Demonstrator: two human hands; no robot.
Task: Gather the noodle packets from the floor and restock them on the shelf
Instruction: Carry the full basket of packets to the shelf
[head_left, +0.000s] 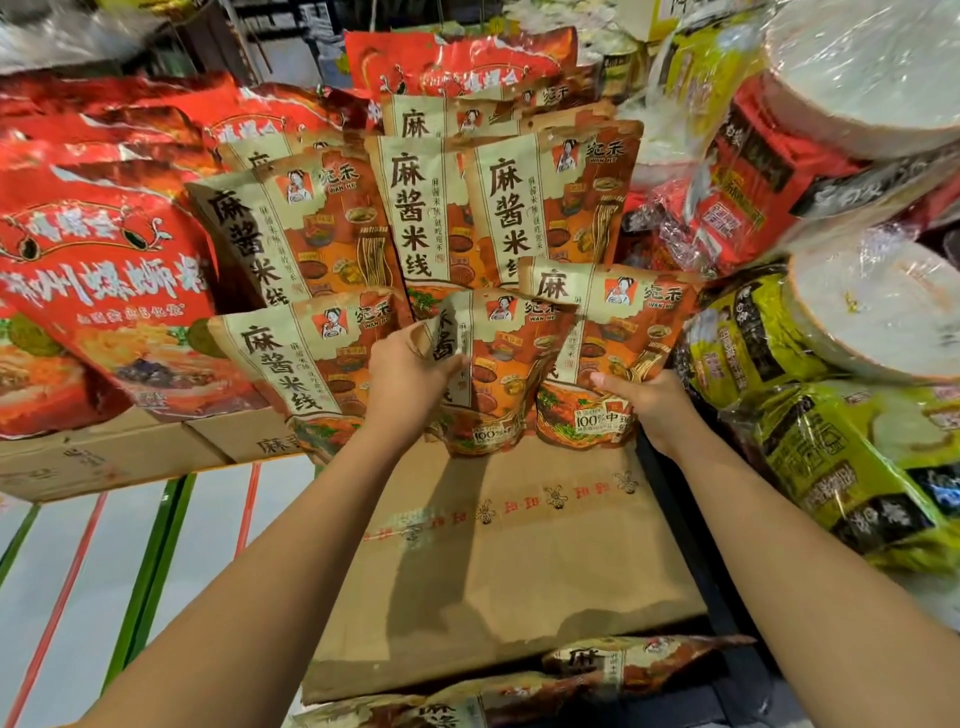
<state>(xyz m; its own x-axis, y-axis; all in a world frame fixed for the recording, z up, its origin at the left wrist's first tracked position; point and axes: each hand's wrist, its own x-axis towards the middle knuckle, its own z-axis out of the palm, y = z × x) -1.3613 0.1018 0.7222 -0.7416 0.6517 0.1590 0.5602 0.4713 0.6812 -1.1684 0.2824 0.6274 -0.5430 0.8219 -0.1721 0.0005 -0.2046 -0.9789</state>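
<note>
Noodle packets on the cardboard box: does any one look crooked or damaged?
Yes. The middle front packet, held by the left hand, is creased, its left edge folded inward so the big characters are partly hidden. The right hand holds the neighbouring packet, which stands flat. The back row leans but looks undamaged.

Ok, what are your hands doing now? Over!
Left hand gripping middle noodle packet. Right hand on right packet. Both standing on cardboard box. More packets below.
</note>
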